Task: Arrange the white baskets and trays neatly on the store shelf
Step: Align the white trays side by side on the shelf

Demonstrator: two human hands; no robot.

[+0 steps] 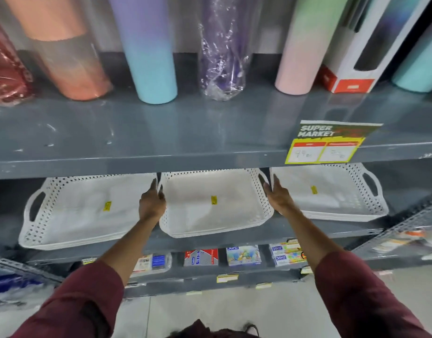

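Three stacks of white perforated trays with handles sit side by side on the grey middle shelf. The middle tray stack has a yellow sticker inside. My left hand grips its left handle and my right hand grips its right handle. The left tray stack lies just beyond my left hand, and the right tray stack just beyond my right hand. The back parts of all three are hidden under the shelf above.
The upper shelf carries several pastel tumblers, a plastic-wrapped purple one and a white-and-red box. A yellow "Super Market" price tag hangs on its front edge. Small packets sit on the lower shelf. Tiled floor lies below.
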